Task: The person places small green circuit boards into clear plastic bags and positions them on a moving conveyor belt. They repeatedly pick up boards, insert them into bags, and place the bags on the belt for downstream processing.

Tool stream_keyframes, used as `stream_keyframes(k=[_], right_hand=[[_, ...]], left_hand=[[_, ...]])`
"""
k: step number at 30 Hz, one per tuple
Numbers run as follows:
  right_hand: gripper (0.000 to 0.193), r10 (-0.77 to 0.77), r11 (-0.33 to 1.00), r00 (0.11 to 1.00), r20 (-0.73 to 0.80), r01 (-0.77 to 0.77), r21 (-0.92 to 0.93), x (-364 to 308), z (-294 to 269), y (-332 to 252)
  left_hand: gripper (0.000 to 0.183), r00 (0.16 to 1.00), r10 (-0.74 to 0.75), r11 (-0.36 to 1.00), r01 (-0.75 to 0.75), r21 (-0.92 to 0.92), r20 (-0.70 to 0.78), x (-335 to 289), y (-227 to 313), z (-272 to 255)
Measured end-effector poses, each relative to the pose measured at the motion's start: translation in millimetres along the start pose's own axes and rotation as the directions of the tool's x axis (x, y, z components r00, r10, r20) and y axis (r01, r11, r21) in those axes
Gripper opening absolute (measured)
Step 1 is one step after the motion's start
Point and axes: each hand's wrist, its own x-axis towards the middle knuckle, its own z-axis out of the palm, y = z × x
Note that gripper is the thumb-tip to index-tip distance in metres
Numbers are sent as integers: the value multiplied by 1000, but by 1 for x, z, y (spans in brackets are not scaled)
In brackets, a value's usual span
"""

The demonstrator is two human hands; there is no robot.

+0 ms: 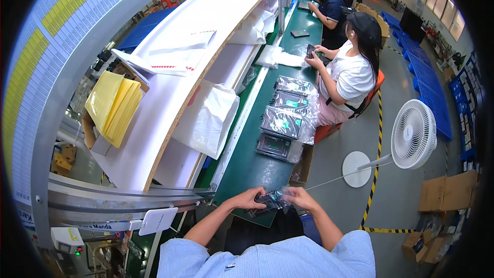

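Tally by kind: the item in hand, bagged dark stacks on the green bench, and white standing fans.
Plastic-wrapped item between left hand and right hand: 1
Bagged dark stacks on the green bench: 4
White standing fan: 1
Total: 6

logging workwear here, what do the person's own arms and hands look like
The sleeves are short and light blue, leaving the forearms bare. Left grip and right grip wear no gloves, and no watch or bracelet shows at either wrist.
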Motion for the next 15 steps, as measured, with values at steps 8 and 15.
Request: stream_keyframes(k=[8, 15], right_hand=[[14, -60, 986, 967, -246, 96, 138, 20, -2, -15], [52, -80, 467, 934, -348, 344, 815, 78, -11, -29]], left_hand=[[41, 949, -136, 808, 273, -522, 286, 6, 29, -30], [48, 952, 244, 965, -258, -53, -186, 93, 107, -137]])
